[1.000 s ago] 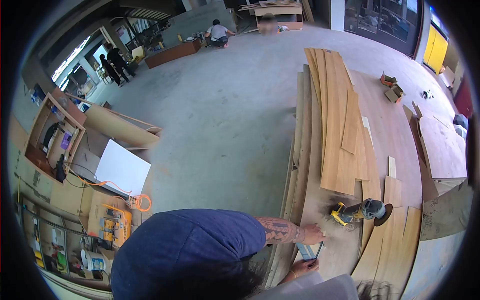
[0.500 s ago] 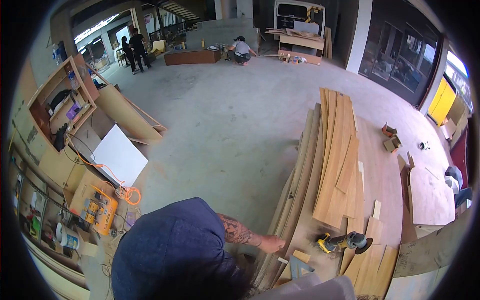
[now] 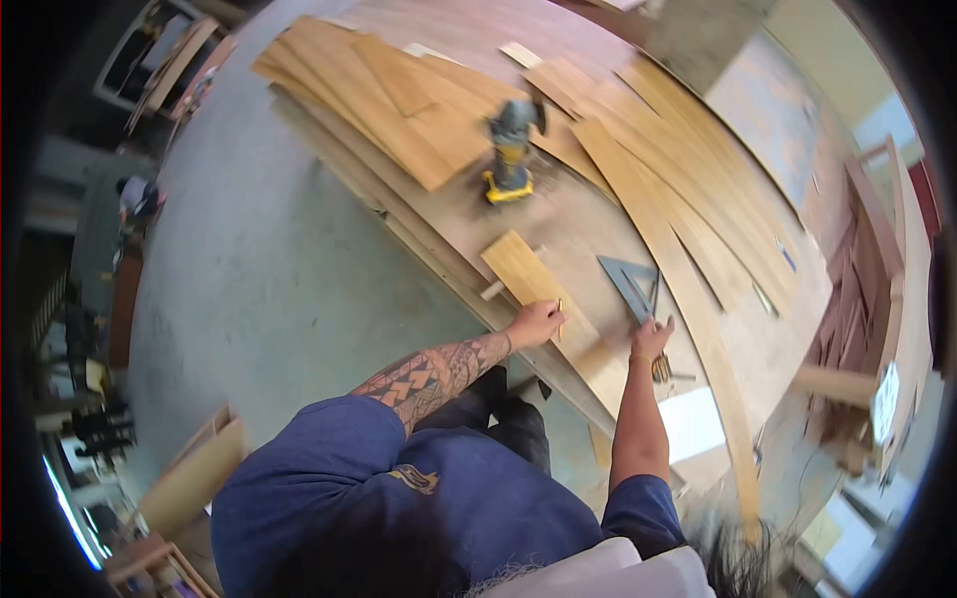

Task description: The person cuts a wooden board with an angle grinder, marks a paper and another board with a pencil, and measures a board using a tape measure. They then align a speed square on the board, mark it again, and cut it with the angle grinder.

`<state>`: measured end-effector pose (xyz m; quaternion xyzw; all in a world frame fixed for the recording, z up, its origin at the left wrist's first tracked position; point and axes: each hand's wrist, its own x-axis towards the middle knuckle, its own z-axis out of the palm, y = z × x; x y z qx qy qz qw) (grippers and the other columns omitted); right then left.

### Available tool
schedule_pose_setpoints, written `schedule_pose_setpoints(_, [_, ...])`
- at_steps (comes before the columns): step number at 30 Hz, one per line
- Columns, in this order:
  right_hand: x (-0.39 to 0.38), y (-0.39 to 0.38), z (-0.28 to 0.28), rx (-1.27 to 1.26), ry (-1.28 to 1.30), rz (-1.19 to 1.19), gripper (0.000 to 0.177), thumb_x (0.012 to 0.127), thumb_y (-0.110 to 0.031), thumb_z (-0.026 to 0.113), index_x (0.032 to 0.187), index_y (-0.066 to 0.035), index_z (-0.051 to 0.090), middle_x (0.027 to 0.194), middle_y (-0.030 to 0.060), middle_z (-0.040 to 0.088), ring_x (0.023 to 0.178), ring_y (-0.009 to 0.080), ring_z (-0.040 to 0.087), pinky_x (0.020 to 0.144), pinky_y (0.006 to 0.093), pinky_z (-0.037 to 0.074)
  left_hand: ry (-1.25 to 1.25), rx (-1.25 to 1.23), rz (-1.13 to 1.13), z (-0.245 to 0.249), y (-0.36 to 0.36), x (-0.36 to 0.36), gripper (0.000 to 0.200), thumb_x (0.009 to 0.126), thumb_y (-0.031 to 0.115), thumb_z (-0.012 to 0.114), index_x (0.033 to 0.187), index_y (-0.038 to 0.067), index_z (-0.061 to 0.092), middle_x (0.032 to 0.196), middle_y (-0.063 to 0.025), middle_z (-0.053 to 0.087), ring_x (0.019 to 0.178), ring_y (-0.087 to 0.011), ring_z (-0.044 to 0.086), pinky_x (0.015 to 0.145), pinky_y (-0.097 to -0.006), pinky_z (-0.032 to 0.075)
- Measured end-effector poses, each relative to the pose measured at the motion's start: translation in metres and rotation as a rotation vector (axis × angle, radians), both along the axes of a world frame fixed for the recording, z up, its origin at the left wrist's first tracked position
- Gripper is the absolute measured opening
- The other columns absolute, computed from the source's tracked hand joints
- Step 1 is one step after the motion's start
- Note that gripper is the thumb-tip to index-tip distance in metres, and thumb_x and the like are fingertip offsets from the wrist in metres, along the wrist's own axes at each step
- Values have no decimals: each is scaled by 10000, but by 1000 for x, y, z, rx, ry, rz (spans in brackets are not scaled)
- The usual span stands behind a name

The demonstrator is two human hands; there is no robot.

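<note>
My left hand (image 3: 537, 324), at the end of a tattooed forearm, is closed on a thin yellow pencil (image 3: 560, 320) held upright. It is over a light wooden board (image 3: 528, 269) that lies along the near edge of the work surface. My right hand (image 3: 650, 341) is closed on the lower corner of a grey triangular square (image 3: 626, 286), right of the board. Just below that hand lies a small tool with a yellow and black body (image 3: 660, 370), partly hidden by the wrist. A small wooden offcut (image 3: 492, 290) touches the board's left side.
A yellow and black angle grinder (image 3: 510, 159) stands beyond the board. Long wooden planks (image 3: 399, 110) are stacked at the far left, with more planks (image 3: 688, 199) on the right. A white sheet (image 3: 692, 424) lies near my right forearm. Another person (image 3: 138, 199) crouches at far left.
My view has swung right and down onto the work surface. The left hand has moved from the stacked boards' edge to the light board, and my right hand has come into view holding the square.
</note>
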<state>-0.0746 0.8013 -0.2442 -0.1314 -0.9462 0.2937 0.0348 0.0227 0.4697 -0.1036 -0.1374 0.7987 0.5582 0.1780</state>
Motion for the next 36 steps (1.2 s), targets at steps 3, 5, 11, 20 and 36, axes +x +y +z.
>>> schedule_pose_setpoints(3, [51, -29, 56, -73, 173, -88, 772, 924, -279, 760, 1590, -30, 461, 1340, 299, 620, 1319, 447, 571, 1231, 578, 328, -88, 82, -8, -6, 35, -21, 399, 1017, 408, 681, 918, 23, 709, 811, -156, 736, 751, -306, 718, 730, -446, 561])
schedule_pose_setpoints(5, [81, -44, 70, 40, 103, 119, 852, 878, -296, 817, 1604, -48, 446, 1509, 328, 499, 1435, 491, 447, 1236, 593, 310, -97, 83, 20, -22, 52, -34, 384, 1020, 399, 676, 952, 22, 705, 821, -153, 743, 753, -308, 719, 736, -442, 565])
schedule_pose_setpoints(11, [141, -113, 113, 90, -70, 408, 1035, 792, -360, 905, 1645, -103, 376, 1652, 283, 356, 1529, 483, 339, 1257, 640, 264, -32, 84, 203, -38, 37, -63, 411, 1013, 333, 705, 1276, 31, 607, 896, -124, 738, 770, -239, 707, 742, -400, 578])
schedule_pose_setpoints(20, [86, -177, 124, 289, -442, 518, 1219, 686, -418, 985, 1676, -195, 311, 1720, 100, 334, 1578, 364, 336, 1248, 723, 284, 632, -182, 727, -2, -164, -167, 984, 848, 230, 903, 1585, -23, 301, 1416, -202, 570, 1222, -268, 629, 1063, -408, 508])
schedule_pose_setpoints(36, [79, -201, 146, 358, -586, 391, 1256, 648, -447, 1005, 1678, -258, 312, 1752, 45, 320, 1611, 343, 320, 1216, 761, 327, 581, 45, 194, 131, -242, -120, 622, 823, 221, 925, 1310, 26, 591, 1184, -110, 728, 1100, -201, 695, 965, -374, 557])
